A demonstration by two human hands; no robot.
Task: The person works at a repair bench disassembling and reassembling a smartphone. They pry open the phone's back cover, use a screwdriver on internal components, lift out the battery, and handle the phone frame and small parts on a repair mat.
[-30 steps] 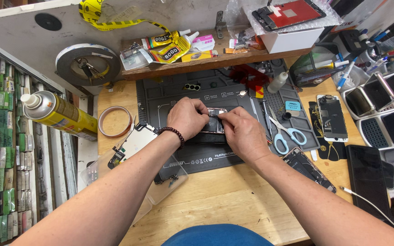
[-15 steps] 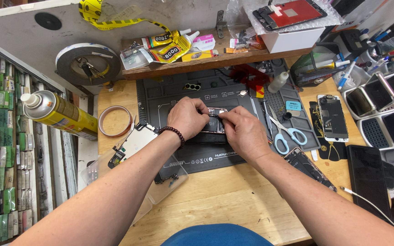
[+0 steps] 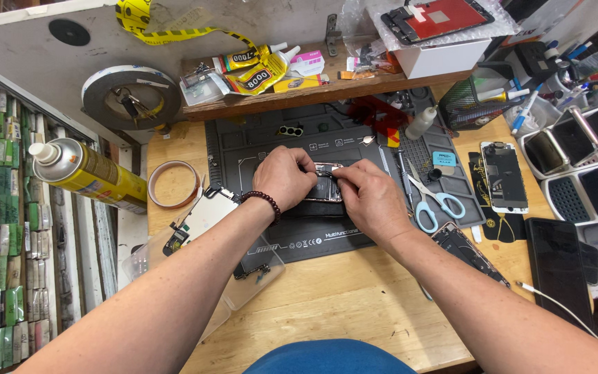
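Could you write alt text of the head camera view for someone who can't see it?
Both hands, left hand and right hand, press on an opened phone lying on a dark work mat. Blue-handled scissors lie to the right, a yellow spray can to the left.

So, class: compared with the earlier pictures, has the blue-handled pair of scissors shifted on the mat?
No. The scissors lie at the same spot on the dark mat, right of the right hand.

Shiny metal phone frame [image 3: 323, 183] under both hands; matt dark rubbery mat [image 3: 327, 232] beneath; table [image 3: 327, 298] bare grainy wood; scissors [image 3: 432, 197] bright steel blades, pale blue plastic handles; spray can [image 3: 91, 176] glossy yellow metal.
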